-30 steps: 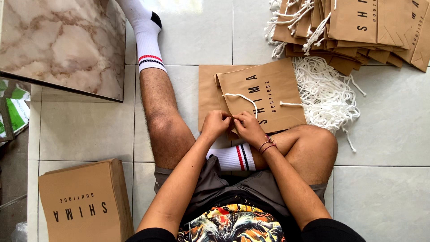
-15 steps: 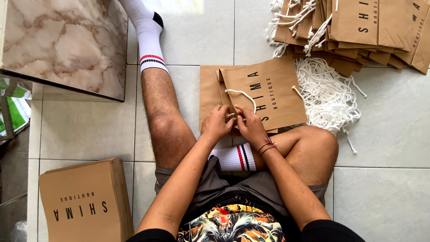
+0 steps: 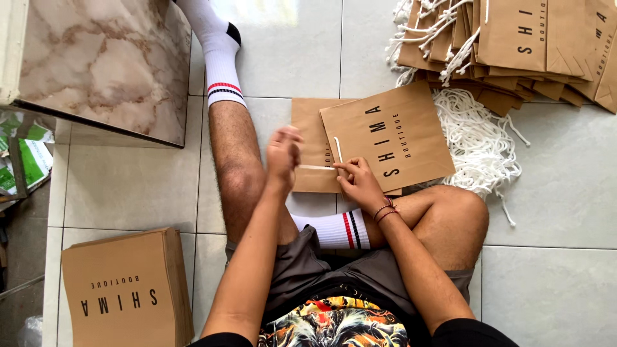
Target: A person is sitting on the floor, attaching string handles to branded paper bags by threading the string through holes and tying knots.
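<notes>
Paper bag (image 3: 385, 138) on floor (image 3: 553, 193), between stacks

One flat brown paper bag (image 3: 385, 138) lies on the floor tiles, with one white cord (image 3: 319, 167) stretched across its left edge. Two stacks of bags are present: one stack (image 3: 125, 292) lower left of that bag, one stack (image 3: 514, 45) upper right. One pile of loose white cords (image 3: 479, 144) lies just right of it.

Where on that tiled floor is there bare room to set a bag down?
Bare grey tile lies right of the bent knee, below the heap of white cord handles. More shows between the marble slab and the lower-left stack of brown paper bags. The top right is crowded with finished bags.
</notes>
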